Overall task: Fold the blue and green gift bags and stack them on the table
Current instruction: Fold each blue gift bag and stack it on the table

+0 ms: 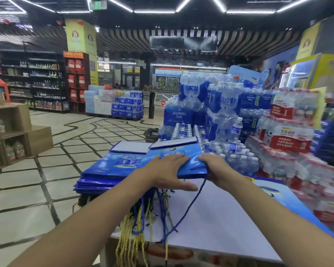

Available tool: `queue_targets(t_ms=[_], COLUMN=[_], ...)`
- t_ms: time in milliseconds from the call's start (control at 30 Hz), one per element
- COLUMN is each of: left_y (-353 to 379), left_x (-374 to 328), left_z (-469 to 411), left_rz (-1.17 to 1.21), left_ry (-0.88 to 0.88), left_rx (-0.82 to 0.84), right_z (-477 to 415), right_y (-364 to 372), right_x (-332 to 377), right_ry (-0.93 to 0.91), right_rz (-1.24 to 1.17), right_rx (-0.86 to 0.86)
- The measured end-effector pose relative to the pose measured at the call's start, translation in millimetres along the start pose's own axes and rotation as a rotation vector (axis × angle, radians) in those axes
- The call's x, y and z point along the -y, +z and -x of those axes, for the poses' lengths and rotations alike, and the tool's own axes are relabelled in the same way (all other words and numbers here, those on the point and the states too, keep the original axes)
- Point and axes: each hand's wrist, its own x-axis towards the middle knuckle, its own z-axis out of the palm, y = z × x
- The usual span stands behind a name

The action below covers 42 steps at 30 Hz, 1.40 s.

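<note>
A blue gift bag [183, 150] lies flat on top of a stack of folded blue bags [98, 180] at the far left of the white tabletop [220, 218]. The left hand [167, 171] presses down on the bag's near half, fingers straight and spread, thumb reaching along the near edge. The right hand [215, 168] grips the bag's near right corner, fingers curled over its top. A blue cord handle [191, 205] trails from that corner across the tabletop, while yellow cords [127, 239] hang off the near edge. Shrink-wrapped water packs [220, 105] stand beyond.
</note>
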Motion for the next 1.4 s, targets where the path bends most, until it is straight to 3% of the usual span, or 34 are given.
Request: queue_targets(t_ms=[167,333,500,633,767,900,1000,1267,1400], left_y=[22,79,141,155,155,165,178,188,187], left_x=[-30,-63,-77,-79,-71,-66,-67,-67,-69], left_z=[-37,-59,-59,-57,-54,-54,-54,-55,-55], left_rz=[-0.032,0.032,0.12,0.11,0.164,0.226,0.269,0.31,0.316], left_ry=[0.15,0.194,0.131,0.118,0.138,0.099,0.078,0.073,0.082], left_rx=[-0.073,0.002,0.227,0.159,0.102,0.074,0.032,-0.031,-0.049], right_z=[-3,6,17,33,72,100,103,97,101], right_y=[-87,-154,-201,-212,-192,-169,-153,-132,-145], right_x=[-12,-55,-115,-116,-97,-107,-115,-136,-119], right_ry=[0.036,0.135,0.102,-0.056,-0.272,-0.345,-0.39,-0.327,-0.291], right_rz=[0.004,0.177,0.961,1.07,1.028,1.254,1.415,1.379,0.896], right_rx=[-0.129,-0.212,-0.248,-0.252,-0.075,0.174,0.151,0.099,0.005])
